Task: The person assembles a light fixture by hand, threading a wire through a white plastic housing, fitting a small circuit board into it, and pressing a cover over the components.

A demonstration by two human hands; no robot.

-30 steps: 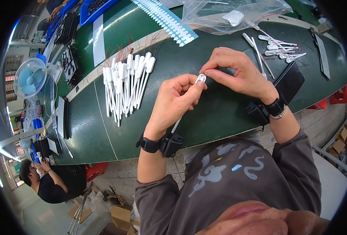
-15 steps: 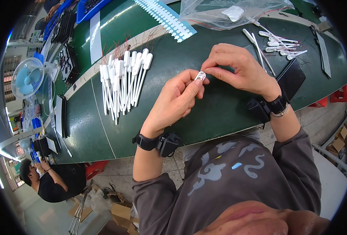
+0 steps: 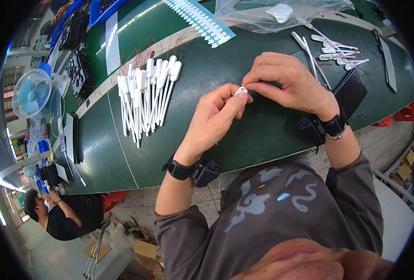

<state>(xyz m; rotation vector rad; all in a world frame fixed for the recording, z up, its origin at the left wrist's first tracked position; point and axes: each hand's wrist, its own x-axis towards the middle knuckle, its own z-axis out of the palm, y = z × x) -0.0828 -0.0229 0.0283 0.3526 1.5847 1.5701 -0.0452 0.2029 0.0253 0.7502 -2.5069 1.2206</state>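
Observation:
My left hand point(image 3: 216, 116) is closed, thumb and fingers pinching a small white rounded plastic part point(image 3: 241, 90) above the near half of the bench. Its shape resembles the open heads of the sticks at the right; most of it is covered by my fingers. Thumb and forefinger of my right hand point(image 3: 288, 86) are pressed together at the part's upper right edge. Whatever lies between those fingertips is too small to make out. To the left lies a fanned bundle of white sticks with paddle-shaped heads point(image 3: 144, 93), thin red wires trailing from the head end.
At the right lie several white sticks with open heads point(image 3: 335, 53) and red wires, beside a black flat device point(image 3: 350, 95). A sheet of white round stickers point(image 3: 202, 23) and a clear plastic bag point(image 3: 249, 16) are at the back. A fan point(image 3: 32, 91) and a seated person point(image 3: 67, 214) are left.
My left forearm and wrist have shifted slightly, and the white part has tipped and is more covered by my left thumb. Both hands keep their pinch.

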